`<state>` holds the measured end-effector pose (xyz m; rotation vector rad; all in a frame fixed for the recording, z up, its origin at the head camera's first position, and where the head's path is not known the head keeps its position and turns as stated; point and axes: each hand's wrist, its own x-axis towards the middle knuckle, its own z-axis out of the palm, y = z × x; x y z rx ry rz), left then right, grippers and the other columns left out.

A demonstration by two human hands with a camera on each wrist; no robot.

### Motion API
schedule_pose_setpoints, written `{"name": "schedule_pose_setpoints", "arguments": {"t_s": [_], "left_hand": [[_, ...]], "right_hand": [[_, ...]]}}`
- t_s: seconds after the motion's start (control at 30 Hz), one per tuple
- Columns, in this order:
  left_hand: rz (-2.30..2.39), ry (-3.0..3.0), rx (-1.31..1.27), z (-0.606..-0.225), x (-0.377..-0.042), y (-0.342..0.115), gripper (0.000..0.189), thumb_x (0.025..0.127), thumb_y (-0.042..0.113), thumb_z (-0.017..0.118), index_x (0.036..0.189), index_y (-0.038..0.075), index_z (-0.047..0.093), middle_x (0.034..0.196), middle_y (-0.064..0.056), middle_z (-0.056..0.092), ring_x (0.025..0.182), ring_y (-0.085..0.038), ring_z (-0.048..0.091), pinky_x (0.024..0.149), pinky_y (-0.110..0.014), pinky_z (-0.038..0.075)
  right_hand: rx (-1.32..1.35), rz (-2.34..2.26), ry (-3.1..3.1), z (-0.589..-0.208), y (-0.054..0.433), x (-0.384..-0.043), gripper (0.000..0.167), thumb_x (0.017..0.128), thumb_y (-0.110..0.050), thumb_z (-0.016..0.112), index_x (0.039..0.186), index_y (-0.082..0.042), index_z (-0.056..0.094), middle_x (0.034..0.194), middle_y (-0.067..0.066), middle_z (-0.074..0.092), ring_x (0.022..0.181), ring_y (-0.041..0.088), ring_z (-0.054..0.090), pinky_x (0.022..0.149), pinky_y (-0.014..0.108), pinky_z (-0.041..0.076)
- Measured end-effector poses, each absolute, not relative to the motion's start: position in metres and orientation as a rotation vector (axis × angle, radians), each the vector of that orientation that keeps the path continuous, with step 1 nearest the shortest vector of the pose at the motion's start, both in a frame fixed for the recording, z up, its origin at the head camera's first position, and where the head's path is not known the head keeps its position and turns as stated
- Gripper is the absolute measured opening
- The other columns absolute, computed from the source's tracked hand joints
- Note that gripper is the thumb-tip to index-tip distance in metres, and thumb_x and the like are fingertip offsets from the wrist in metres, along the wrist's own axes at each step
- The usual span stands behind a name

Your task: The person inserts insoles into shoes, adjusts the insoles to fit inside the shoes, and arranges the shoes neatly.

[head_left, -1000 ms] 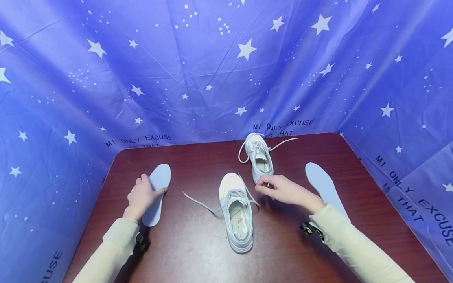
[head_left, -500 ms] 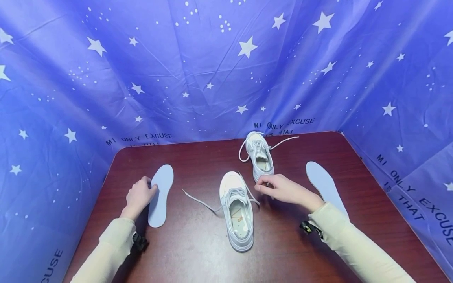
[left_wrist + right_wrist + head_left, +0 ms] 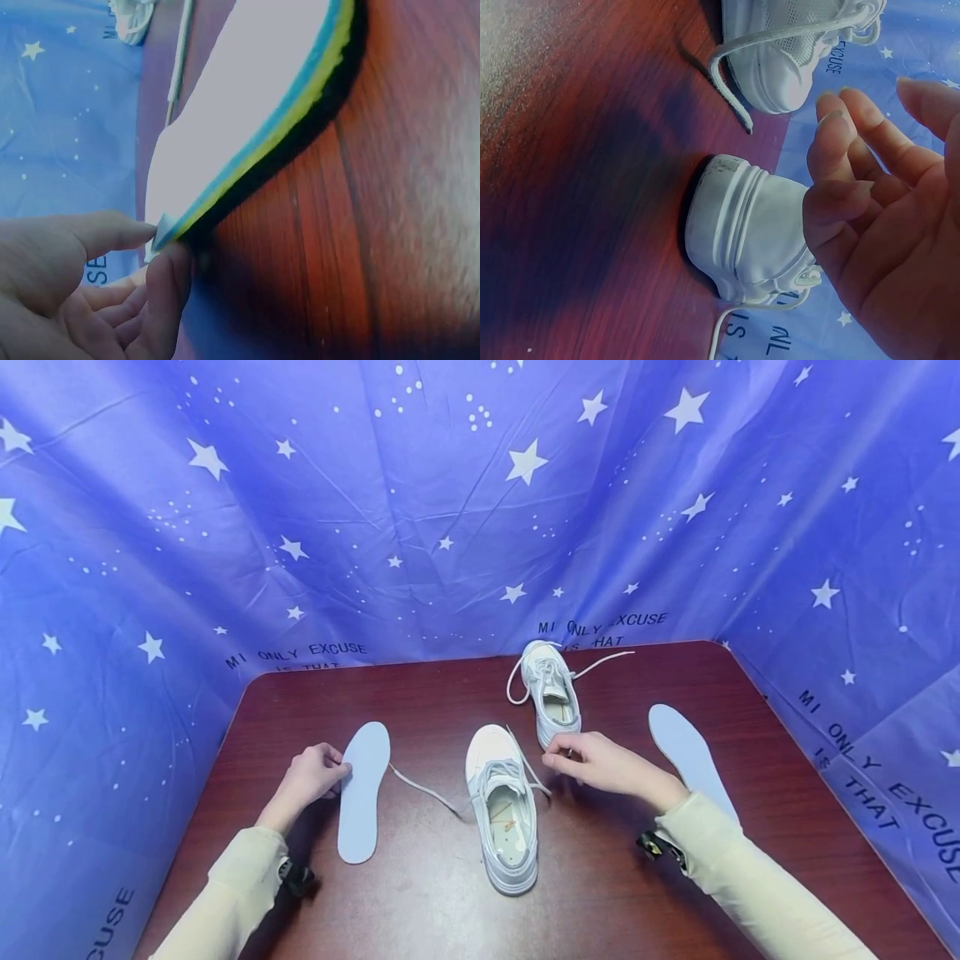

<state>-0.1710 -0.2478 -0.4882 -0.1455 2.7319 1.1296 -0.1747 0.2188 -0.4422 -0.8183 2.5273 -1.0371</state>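
My left hand pinches the outer edge of a pale insole between thumb and fingers. In the left wrist view the insole slants above the table, its side layered blue, yellow and black. My right hand hovers by the heel of the far white sneaker, fingers loosely bent and holding nothing. The right wrist view has that heel just beyond the fingertips. Between the hands stands the nearer white sneaker, toe pointing away, its laces loose and its inside visible.
A second pale insole lies on the right of the dark red table, partly behind the right forearm. One loose lace trails left from the nearer sneaker toward the held insole. A blue starry curtain borders the table at back and sides.
My left hand has shifted its hold to the insole's outer edge, and the insole has moved right and nearer, toward the lace. The right hand and both sneakers stay in place.
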Motion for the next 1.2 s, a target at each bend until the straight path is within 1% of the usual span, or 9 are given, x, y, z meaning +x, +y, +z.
{"name": "schedule_pose_setpoints", "arguments": {"t_s": [0.1, 0.2, 0.3, 0.5, 0.63, 0.8, 0.97, 1.03, 1.2], "left_hand": [[1.166, 2.688, -0.110, -0.490, -0.167, -0.243, 0.019, 0.090, 0.007, 0.067, 0.097, -0.008, 0.059, 0.075, -0.009, 0.070, 0.058, -0.015, 0.068, 0.055, -0.032, 0.059], [1.212, 2.638, -0.100, -0.491, -0.164, -0.237, 0.017, 0.089, 0.006, 0.068, 0.095, -0.007, 0.058, 0.071, -0.007, 0.069, 0.057, -0.016, 0.068, 0.055, -0.032, 0.059], [1.272, 2.574, -0.124, -0.493, -0.161, -0.231, 0.016, 0.089, 0.004, 0.069, 0.095, -0.007, 0.058, 0.070, -0.007, 0.068, 0.055, -0.014, 0.067, 0.054, -0.031, 0.060], [1.348, 2.447, -0.150, -0.495, -0.154, -0.216, 0.015, 0.091, 0.000, 0.071, 0.090, -0.007, 0.057, 0.068, -0.010, 0.067, 0.052, -0.013, 0.068, 0.055, -0.030, 0.060], [1.324, 2.417, -0.112, -0.493, -0.148, -0.205, 0.016, 0.090, 0.000, 0.072, 0.083, -0.004, 0.057, 0.062, -0.010, 0.068, 0.051, -0.013, 0.068, 0.053, -0.030, 0.059], [1.269, 2.398, -0.050, -0.490, -0.141, -0.194, 0.019, 0.088, 0.001, 0.074, 0.077, -0.001, 0.059, 0.059, -0.008, 0.068, 0.049, -0.013, 0.068, 0.051, -0.030, 0.058], [1.243, 2.375, 0.025, -0.486, -0.139, -0.188, 0.021, 0.088, 0.003, 0.075, 0.073, -0.001, 0.062, 0.058, -0.008, 0.068, 0.048, -0.014, 0.068, 0.051, -0.031, 0.058], [1.235, 2.366, 0.059, -0.485, -0.139, -0.186, 0.021, 0.089, 0.004, 0.075, 0.071, -0.001, 0.063, 0.058, -0.008, 0.068, 0.049, -0.014, 0.068, 0.051, -0.032, 0.059], [1.146, 2.374, 0.139, -0.484, -0.138, -0.184, 0.024, 0.089, 0.011, 0.076, 0.070, 0.002, 0.066, 0.058, -0.004, 0.068, 0.048, -0.012, 0.066, 0.050, -0.027, 0.056]], "right_hand": [[-0.809, -1.033, 2.524, -0.444, 0.220, -0.174, 0.020, 0.104, -0.026, 0.063, 0.099, -0.009, 0.069, 0.070, -0.001, 0.058, 0.055, 0.007, 0.055, 0.054, 0.027, 0.048], [-0.802, -1.030, 2.521, -0.445, 0.221, -0.172, 0.019, 0.104, -0.026, 0.063, 0.099, -0.008, 0.069, 0.071, 0.004, 0.059, 0.056, 0.009, 0.055, 0.054, 0.027, 0.048], [-0.797, -1.025, 2.518, -0.447, 0.222, -0.171, 0.020, 0.105, -0.027, 0.062, 0.099, -0.009, 0.068, 0.071, 0.008, 0.060, 0.056, 0.010, 0.056, 0.055, 0.027, 0.048], [-0.789, -1.015, 2.515, -0.450, 0.223, -0.169, 0.021, 0.105, -0.028, 0.062, 0.100, -0.008, 0.069, 0.072, 0.008, 0.061, 0.056, 0.010, 0.057, 0.055, 0.027, 0.049], [-0.794, -1.015, 2.509, -0.451, 0.223, -0.169, 0.021, 0.105, -0.027, 0.062, 0.100, -0.007, 0.069, 0.072, 0.008, 0.061, 0.056, 0.009, 0.057, 0.056, 0.027, 0.049], [-0.804, -1.007, 2.505, -0.451, 0.222, -0.169, 0.021, 0.105, -0.027, 0.062, 0.099, -0.008, 0.069, 0.072, 0.008, 0.061, 0.056, 0.010, 0.057, 0.056, 0.027, 0.049], [-0.811, -1.003, 2.504, -0.450, 0.223, -0.169, 0.020, 0.104, -0.026, 0.062, 0.099, -0.009, 0.069, 0.073, 0.008, 0.062, 0.057, 0.018, 0.061, 0.057, 0.028, 0.050], [-0.813, -1.005, 2.503, -0.450, 0.223, -0.170, 0.019, 0.104, -0.026, 0.062, 0.098, -0.009, 0.069, 0.073, 0.007, 0.061, 0.057, 0.019, 0.061, 0.057, 0.028, 0.051], [-0.807, -1.005, 2.495, -0.450, 0.222, -0.170, 0.019, 0.104, -0.026, 0.062, 0.098, -0.009, 0.069, 0.073, 0.008, 0.061, 0.057, 0.014, 0.059, 0.057, 0.028, 0.051]]}}
